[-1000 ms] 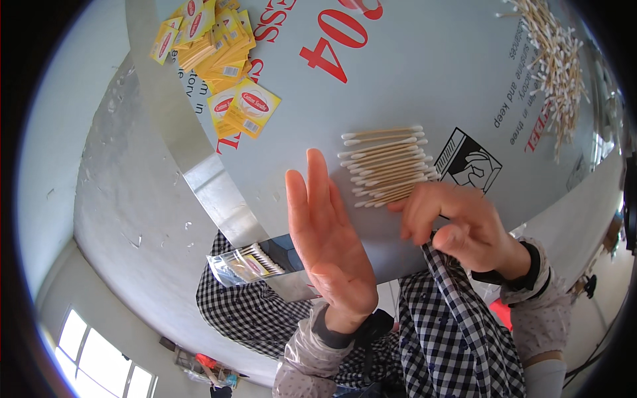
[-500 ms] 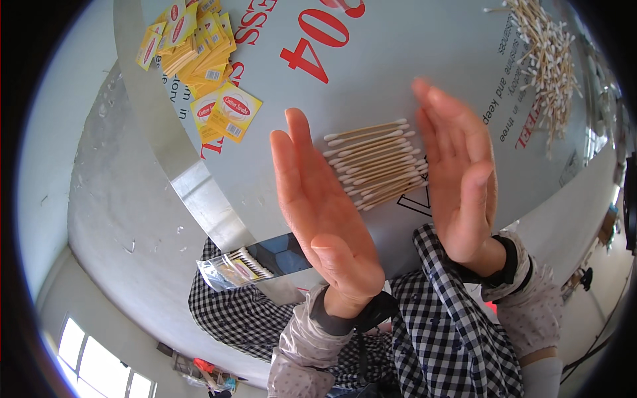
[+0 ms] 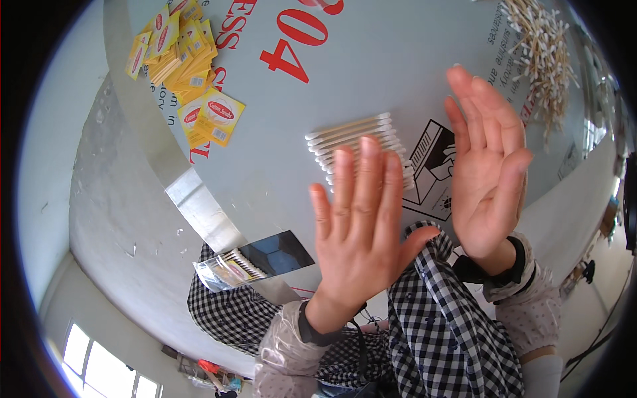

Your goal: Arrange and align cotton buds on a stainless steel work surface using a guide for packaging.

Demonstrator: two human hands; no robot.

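Observation:
A row of cotton swabs [image 3: 352, 131] with white tips and tan sticks lies side by side on the grey tabletop [image 3: 398, 60]. My left hand [image 3: 361, 232] is palm down with fingers spread, over the near part of the row and hiding some swabs; whether it touches them I cannot tell. To the right of the row my right hand [image 3: 488, 172] is raised, fingers stretched and palm turned toward the left. Nothing is held in it. Printed on the surface between the right hand and the swabs is a black-line drawing.
At the far left lies a pile of yellow cards [image 3: 189, 56], two of them set apart nearer me. A heap of loose swabs [image 3: 544, 60] is at the far right. By the table's near edge lie a clear packet of swabs [image 3: 232, 268] and a dark flat piece [image 3: 279, 252].
My left hand has turned from upright beside the row to palm down over its near part. My right hand has moved to the right, away from the swabs.

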